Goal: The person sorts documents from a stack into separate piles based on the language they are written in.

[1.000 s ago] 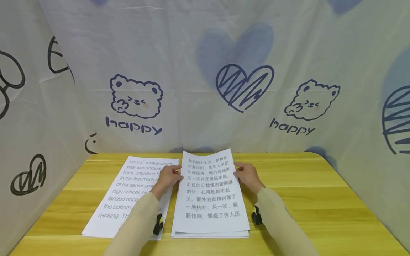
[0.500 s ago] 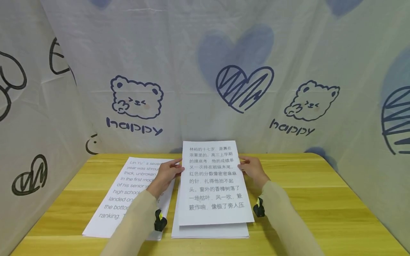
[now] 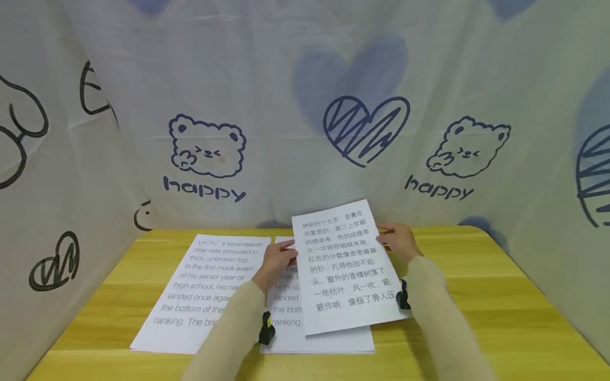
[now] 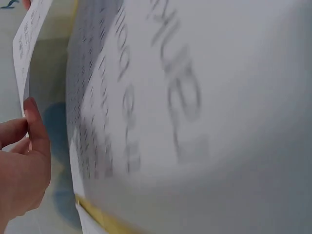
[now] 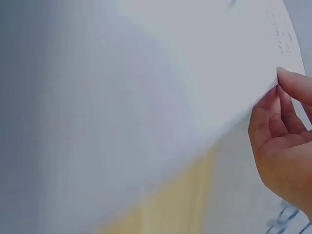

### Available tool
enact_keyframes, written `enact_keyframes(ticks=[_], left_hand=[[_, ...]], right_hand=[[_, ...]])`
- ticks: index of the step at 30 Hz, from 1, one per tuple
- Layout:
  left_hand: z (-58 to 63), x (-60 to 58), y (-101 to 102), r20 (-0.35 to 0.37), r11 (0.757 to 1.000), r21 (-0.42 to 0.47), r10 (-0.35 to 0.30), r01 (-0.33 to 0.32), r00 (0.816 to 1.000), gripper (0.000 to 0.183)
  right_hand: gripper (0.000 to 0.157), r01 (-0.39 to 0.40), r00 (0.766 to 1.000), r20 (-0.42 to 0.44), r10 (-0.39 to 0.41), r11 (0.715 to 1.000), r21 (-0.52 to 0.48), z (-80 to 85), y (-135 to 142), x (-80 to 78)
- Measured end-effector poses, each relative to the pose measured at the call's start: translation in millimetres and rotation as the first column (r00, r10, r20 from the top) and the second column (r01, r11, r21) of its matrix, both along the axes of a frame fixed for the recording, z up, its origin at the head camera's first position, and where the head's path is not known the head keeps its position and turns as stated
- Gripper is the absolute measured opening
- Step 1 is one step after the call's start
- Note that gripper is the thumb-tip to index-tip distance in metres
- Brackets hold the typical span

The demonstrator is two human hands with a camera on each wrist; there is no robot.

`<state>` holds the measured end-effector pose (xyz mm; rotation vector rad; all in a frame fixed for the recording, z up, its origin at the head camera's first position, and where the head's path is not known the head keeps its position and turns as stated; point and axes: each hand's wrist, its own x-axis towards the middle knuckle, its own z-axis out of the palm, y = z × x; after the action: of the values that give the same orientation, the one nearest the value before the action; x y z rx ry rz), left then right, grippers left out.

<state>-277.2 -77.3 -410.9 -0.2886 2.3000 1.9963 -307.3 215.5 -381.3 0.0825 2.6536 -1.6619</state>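
Observation:
A sheet of paper printed with Chinese text is held up, tilted, above the middle stack. My left hand pinches its left edge between thumb and fingers, which the left wrist view shows at the sheet's border. On the opposite edge my right hand pinches it the same way; in the right wrist view the thumb lies on one face of the sheet. Beneath it, partly hidden, lies a middle stack of paper whose top page carries English text.
To the left lies another stack of paper with English text, partly covered by my left sleeve. Both stacks rest on a yellow wooden table. A printed cloth hangs along the table's back edge.
Both hands have raised the Chinese-text sheet off the middle stack and carried it to the right, turning it slightly. English text on the page beneath has come into view.

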Motion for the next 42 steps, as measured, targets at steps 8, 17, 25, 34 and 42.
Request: enact_keyframes(ticks=[8,17,25,34,42], left_hand=[[-5.2,-5.0,52,-0.004,0.996,-0.092,-0.014,0.013,1.0,0.041],[-2.2,-2.1,114,-0.046,0.982,-0.186,-0.01,0.001,0.999,0.043],[-1.4,3.4,150,-0.076,0.964,-0.265,-0.015,-0.005,0.997,0.032],[-9.4,13.8,167,-0.101,0.943,-0.325,-0.111,0.072,0.989,0.028],[-8.7,11.1,177,-0.068,0.945,-0.288,-0.183,0.156,0.981,0.021]], right_hand=[[0.044,0.167,0.98,0.109,-0.167,0.986,0.002,-17.4,38,0.3],[0.044,0.287,0.945,0.156,-0.289,0.957,0.035,-20.1,76,11.3],[0.042,0.263,0.959,0.073,-0.274,0.956,0.132,-13.9,91,20.1],[0.042,0.304,0.951,0.002,-0.31,0.931,0.201,-20.9,109,33.6],[0.043,0.379,0.92,0.017,-0.391,0.901,0.21,-28.3,127,36.2]])
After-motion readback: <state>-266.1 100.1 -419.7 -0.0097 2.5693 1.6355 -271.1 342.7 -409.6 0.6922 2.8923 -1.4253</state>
